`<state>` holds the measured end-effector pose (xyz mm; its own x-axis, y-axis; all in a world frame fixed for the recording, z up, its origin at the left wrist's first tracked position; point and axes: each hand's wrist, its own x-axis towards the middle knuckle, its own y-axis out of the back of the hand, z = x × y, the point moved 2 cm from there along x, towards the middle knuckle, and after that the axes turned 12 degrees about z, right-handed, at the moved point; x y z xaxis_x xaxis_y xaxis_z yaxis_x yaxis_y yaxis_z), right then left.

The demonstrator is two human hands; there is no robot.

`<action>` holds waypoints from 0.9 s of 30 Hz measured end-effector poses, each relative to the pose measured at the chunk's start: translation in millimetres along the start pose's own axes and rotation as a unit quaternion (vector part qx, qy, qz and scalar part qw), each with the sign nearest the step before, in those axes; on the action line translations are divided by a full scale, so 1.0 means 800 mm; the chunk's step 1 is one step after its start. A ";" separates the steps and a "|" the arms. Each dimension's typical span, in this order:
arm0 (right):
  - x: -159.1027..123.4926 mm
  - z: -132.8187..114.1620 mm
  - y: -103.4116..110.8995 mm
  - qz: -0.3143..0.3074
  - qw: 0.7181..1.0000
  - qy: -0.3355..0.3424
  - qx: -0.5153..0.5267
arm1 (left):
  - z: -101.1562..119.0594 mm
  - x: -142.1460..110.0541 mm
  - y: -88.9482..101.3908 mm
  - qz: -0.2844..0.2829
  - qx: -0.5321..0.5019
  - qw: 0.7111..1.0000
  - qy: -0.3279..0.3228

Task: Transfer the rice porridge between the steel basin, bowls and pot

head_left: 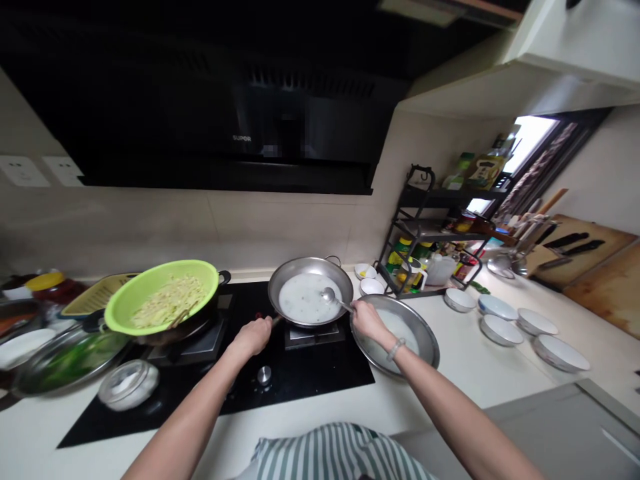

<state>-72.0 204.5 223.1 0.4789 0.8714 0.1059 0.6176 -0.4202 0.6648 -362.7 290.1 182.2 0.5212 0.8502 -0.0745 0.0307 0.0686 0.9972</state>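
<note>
A steel wok (276, 287) with cloudy white liquid (305, 300) in it sits on the right burner. My left hand (255, 335) is closed around the wok's handle (276, 321), in front and to the left of the pan. Closed on the handle of a metal ladle (328, 295), my right hand (369, 320) is at the wok's right rim; the ladle's bowl is over or in the liquid. Under my right hand and wrist stands a wide metal basin (427, 340), also with whitish liquid and partly hidden by my arm.
On the left burner a green colander (120, 300) of pale shredded food rests on a dark pan. A glass jar (129, 385) and a green-filled pan (75, 360) stand at left. Several bowls (500, 331) and a seasoning rack (425, 233) are at right. The range hood (225, 160) overhangs the stove.
</note>
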 end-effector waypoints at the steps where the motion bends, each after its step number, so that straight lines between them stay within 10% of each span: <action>1: 0.000 0.001 -0.005 -0.005 1.000 -0.010 0.006 | 0.000 0.000 0.000 0.002 -0.003 1.000 0.000; 12: -0.014 0.008 0.015 -0.028 0.972 -0.185 0.144 | 0.000 -0.001 0.001 0.002 -0.013 1.000 0.003; 27: -0.031 0.016 0.041 -0.019 0.943 -0.224 0.247 | -0.001 -0.001 0.000 -0.005 0.002 1.000 0.002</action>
<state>-55.8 166.0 233.1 0.5970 0.7412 -0.3069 0.8022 -0.5531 0.2246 -363.7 290.1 181.9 0.5173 0.8516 -0.0849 0.0395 0.0753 0.9964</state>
